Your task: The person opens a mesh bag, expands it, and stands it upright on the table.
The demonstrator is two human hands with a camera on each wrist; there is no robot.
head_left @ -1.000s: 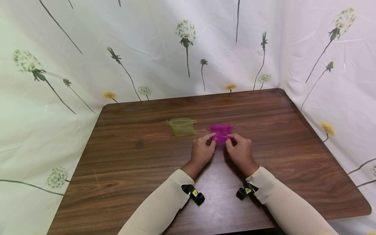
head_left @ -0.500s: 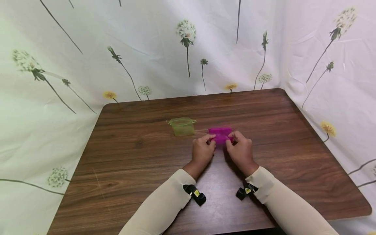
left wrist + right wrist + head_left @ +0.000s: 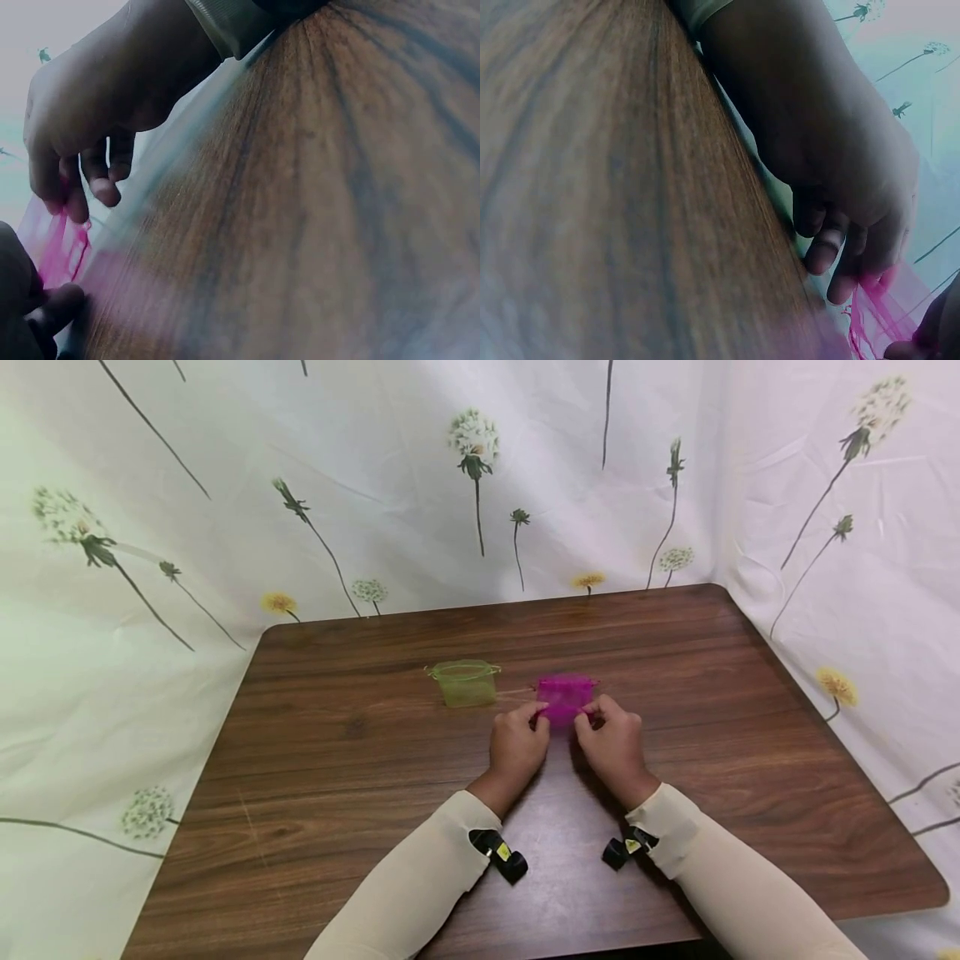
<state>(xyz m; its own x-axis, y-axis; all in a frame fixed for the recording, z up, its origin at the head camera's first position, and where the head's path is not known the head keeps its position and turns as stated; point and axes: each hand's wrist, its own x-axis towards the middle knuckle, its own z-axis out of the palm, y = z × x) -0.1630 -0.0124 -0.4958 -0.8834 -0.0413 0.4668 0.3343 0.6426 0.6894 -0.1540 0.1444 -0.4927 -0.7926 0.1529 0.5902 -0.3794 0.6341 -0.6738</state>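
A small magenta sheer drawstring pouch (image 3: 565, 693) is stretched between both hands, right of the table's middle. My left hand (image 3: 519, 747) pinches its near left corner between thumb and index finger. The near right corner is pinched the same way by my right hand (image 3: 617, 748). The pouch's drawstring edge points away from me. In the left wrist view, the pink mesh (image 3: 58, 251) shows between the fingers; the right wrist view shows the same thin mesh (image 3: 885, 315). To the left, a green sheer drawstring pouch (image 3: 468, 687) lies flat, untouched, with its mouth away from me.
The brown wood-grain table (image 3: 337, 810) reaches back to a white cloth backdrop (image 3: 390, 468) printed with dandelions. More cloth hangs along the right side. A black device is strapped to each wrist over light sleeves (image 3: 412, 877).
The far edge of the magenta pouch dipped toward me half a second ago and is extended away again now. Both hands keep their pinch and barely move. The green pouch stays put.
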